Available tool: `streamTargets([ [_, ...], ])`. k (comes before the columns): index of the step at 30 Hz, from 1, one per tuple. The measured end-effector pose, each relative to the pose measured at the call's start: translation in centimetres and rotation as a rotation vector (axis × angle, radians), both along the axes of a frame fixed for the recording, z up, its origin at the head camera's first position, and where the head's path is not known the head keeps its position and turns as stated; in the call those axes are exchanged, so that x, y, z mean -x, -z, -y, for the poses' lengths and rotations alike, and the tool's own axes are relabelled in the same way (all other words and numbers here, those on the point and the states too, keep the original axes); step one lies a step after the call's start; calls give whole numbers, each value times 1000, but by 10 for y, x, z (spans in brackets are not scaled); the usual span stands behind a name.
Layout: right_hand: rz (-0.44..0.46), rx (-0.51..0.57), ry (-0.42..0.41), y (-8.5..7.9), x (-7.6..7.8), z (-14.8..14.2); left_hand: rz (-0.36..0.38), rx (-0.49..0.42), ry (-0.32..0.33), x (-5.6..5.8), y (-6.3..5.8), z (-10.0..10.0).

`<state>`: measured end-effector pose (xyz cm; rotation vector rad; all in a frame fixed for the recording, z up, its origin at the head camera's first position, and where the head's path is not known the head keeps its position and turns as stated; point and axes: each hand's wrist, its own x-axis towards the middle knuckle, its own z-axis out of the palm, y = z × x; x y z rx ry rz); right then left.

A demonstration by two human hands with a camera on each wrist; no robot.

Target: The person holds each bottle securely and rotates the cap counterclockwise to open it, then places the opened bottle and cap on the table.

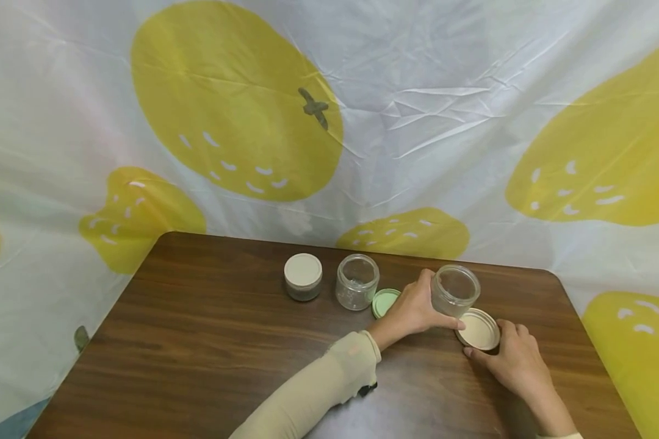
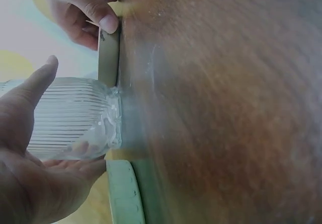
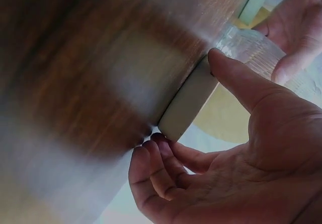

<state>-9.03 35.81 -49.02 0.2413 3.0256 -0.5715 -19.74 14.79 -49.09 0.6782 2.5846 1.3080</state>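
Observation:
In the head view, my left hand [image 1: 414, 308] holds a clear glass jar [image 1: 454, 292] around its side, thumb in front and fingers behind. The jar has no lid; its ribbed wall [image 2: 70, 116] shows in the left wrist view, base down at the table. My right hand [image 1: 518, 360] grips a cream jar lid [image 1: 479, 330] by its edge between thumb and fingers. That lid lies inside-up on the table beside the jar. In the right wrist view, thumb and fingertips meet opposite parts of the lid's rim [image 3: 188, 100]. A pale green lid [image 1: 385, 302] lies left of the held jar, partly behind my left wrist.
Another lidless glass jar [image 1: 357, 282] stands left of the green lid. Farther left is a jar with a white lid on [image 1: 303, 277]. The brown wooden table [image 1: 198, 341] ends at a hanging cloth [image 1: 373, 152] with yellow fruit prints.

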Motion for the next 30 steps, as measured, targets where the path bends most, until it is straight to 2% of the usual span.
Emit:
streamTargets([
  [6,-37,-8,-29,0,-1,1,1,66,12,3,-7,3],
  [12,-31,8,-41,-6,-2,4,-10,73,26,0,-17,8],
  [18,-21,40,-48,-16,-3,10,-79,85,37,-5,-34,15],
  [22,-71,82,-24,-18,-3,14,-138,49,94,-8,-46,21],
  [25,-194,134,27,-20,-2,19,-192,-24,139,-12,-55,27],
  [28,-399,199,123,-25,-1,29,-245,-83,161,-16,-65,35],
  [30,-582,243,168,-29,0,37,-263,-115,164,-18,-72,41],
])
